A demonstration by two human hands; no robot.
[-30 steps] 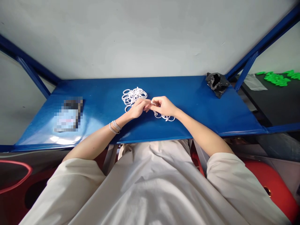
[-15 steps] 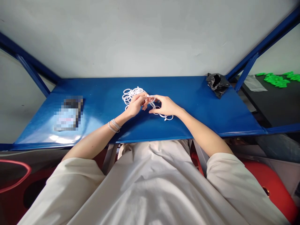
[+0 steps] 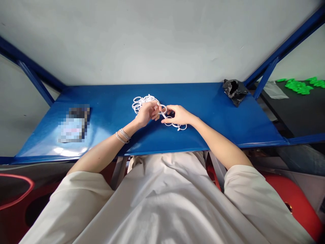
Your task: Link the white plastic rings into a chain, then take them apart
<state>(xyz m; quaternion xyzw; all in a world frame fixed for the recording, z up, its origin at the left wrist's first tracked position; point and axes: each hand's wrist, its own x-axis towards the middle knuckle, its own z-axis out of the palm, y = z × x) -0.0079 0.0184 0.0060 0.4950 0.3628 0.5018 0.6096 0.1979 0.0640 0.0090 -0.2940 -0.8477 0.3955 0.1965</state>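
My left hand (image 3: 148, 113) pinches a white ring (image 3: 162, 109) between thumb and fingers, and the ring stands out to the right of the fingertips. Facing it, my right hand (image 3: 179, 115) is held with thumb and fingers apart, close to that ring. Behind my left hand lies a pile of white rings (image 3: 137, 100), partly covered by the hand. A few more white rings (image 3: 182, 127) lie below my right hand and seem joined in a row.
The blue table (image 3: 111, 98) has a wall along its back. A pixelated item (image 3: 74, 124) lies at the left. A crumpled black bag (image 3: 235, 91) sits at the back right. Beyond the blue frame, bright green pieces (image 3: 299, 86) rest on a dark table (image 3: 291, 112).
The white ring at my left fingertips now shows more fully. My right fingers have come away from it slightly and opened a little.
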